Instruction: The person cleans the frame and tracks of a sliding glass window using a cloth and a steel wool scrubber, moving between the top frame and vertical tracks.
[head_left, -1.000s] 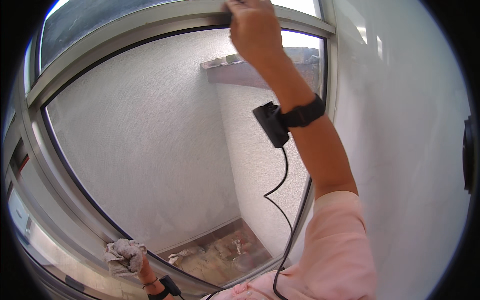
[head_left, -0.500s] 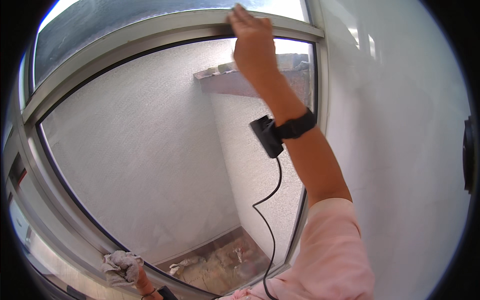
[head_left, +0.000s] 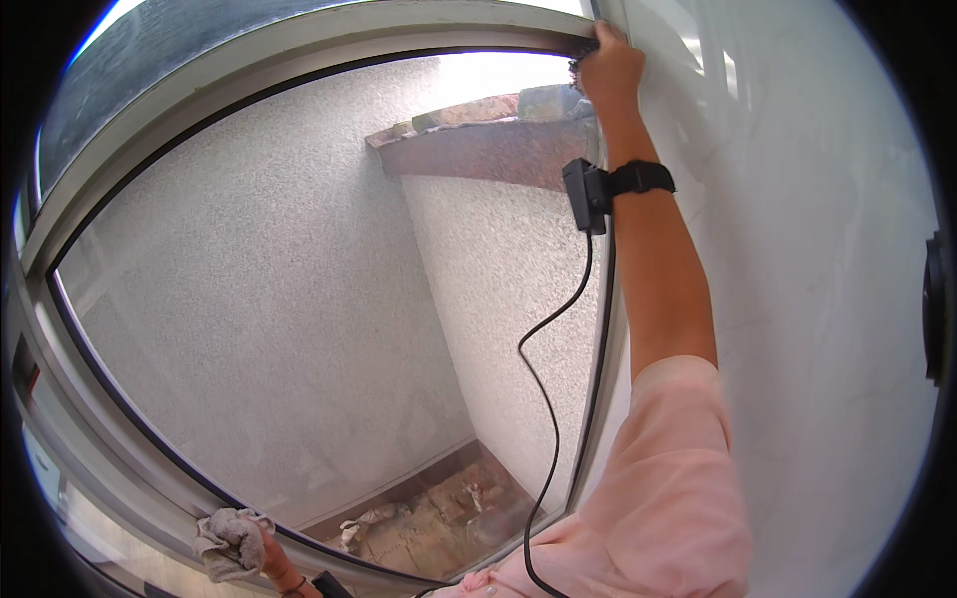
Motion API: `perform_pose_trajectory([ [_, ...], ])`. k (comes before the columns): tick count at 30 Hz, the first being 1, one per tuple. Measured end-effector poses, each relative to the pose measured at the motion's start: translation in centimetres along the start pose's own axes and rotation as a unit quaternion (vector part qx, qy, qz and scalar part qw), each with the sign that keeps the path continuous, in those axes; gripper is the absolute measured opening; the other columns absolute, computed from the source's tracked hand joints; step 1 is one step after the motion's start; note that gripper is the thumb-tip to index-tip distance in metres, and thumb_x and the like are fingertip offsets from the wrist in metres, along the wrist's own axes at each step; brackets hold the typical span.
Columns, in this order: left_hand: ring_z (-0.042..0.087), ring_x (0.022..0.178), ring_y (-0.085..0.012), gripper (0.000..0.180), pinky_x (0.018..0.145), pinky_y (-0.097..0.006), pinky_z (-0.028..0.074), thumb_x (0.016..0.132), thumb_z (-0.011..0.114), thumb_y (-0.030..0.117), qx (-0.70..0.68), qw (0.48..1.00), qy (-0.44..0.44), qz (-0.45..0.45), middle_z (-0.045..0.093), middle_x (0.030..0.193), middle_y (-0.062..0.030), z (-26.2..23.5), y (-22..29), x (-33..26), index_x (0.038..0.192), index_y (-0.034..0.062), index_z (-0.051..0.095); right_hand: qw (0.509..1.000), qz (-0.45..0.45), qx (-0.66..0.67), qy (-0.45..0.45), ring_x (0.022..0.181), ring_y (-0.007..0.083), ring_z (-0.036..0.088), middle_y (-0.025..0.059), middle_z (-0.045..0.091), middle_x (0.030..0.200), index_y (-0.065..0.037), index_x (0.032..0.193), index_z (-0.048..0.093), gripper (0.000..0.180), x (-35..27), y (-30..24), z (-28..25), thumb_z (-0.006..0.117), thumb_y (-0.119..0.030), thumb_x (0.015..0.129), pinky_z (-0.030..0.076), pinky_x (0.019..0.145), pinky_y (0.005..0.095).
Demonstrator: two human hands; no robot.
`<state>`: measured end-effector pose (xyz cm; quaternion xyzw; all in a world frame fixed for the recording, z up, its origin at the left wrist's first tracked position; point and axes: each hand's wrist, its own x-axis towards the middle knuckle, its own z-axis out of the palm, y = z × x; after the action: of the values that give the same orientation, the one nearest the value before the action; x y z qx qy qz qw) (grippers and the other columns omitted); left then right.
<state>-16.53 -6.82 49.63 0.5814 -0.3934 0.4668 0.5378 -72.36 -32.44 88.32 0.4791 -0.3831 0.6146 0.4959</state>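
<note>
My right hand [head_left: 613, 72] reaches up to the top right corner of a metal-framed window. Its fingers are closed over the end of the crossbar [head_left: 399, 32], around a small dark thing with a bristly edge [head_left: 575, 74]; most of that thing is hidden by the hand. At the lower left, my left hand [head_left: 274, 558] is closed on a crumpled grey cloth [head_left: 231, 544], which lies against the lower window frame. The large glass pane [head_left: 299, 259] spans the space between both hands.
A black device [head_left: 586, 195] is strapped to my right wrist, its cable [head_left: 538, 399] hanging down across the pane. Beyond the glass are a rough pale wall, a ledge with stones [head_left: 488, 115] and littered ground [head_left: 429, 528]. A smooth white wall [head_left: 817, 299] stands at the right.
My right hand has slid right along the crossbar into the window's corner, and its arm is straighter. The left hand keeps its cloth in nearly the same place. The view has shifted slightly.
</note>
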Motion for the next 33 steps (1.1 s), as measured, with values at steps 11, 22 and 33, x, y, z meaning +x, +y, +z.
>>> perform_pose_trajectory([
  [11, 0.047, 0.095, -0.0234, 0.06, 0.085, -0.033, 0.041, 0.072, 0.062, 0.005, -0.203, 0.973, 0.087, -0.067, 0.044, 0.112, -0.0139, 0.2, 3.2, 1.2, 0.121, -0.0027, 0.028, 0.998, -0.043, -0.043, 0.019, 0.091, 0.024, 0.059, 0.0133, 0.06, 0.1, -0.002, 0.103, 0.058, 0.038, 0.3, 2.9, -0.2, 0.059, 0.001, 0.066, 0.042, 0.081, 0.0369],
  [22, 0.04, 0.109, -0.0256, 0.072, 0.096, -0.035, 0.031, 0.071, 0.064, 0.007, -0.402, 0.858, 0.067, -0.312, 0.036, 0.121, -0.0148, 0.8, -4.9, -3.1, 0.127, -0.0023, 0.019, 0.818, 0.106, 0.503, -0.257, 0.073, 0.0139, 0.058, 0.0069, 0.063, 0.087, -0.001, 0.101, 0.058, 0.03, 4.2, -11.4, -5.6, 0.057, -0.002, 0.072, 0.045, 0.066, 0.0273],
  [33, 0.033, 0.115, -0.0271, 0.069, 0.098, -0.034, 0.025, 0.071, 0.06, 0.013, 0.057, 0.996, -0.009, -0.069, 0.033, 0.126, -0.0146, -0.5, -0.5, -0.6, 0.127, -0.0015, 0.023, 0.92, 0.038, 0.259, -0.292, 0.063, 0.0169, 0.06, 0.0109, 0.064, 0.069, -0.003, 0.08, 0.066, 0.016, 7.9, -14.3, -7.0, 0.06, -0.011, 0.068, 0.047, 0.062, 0.0272],
])
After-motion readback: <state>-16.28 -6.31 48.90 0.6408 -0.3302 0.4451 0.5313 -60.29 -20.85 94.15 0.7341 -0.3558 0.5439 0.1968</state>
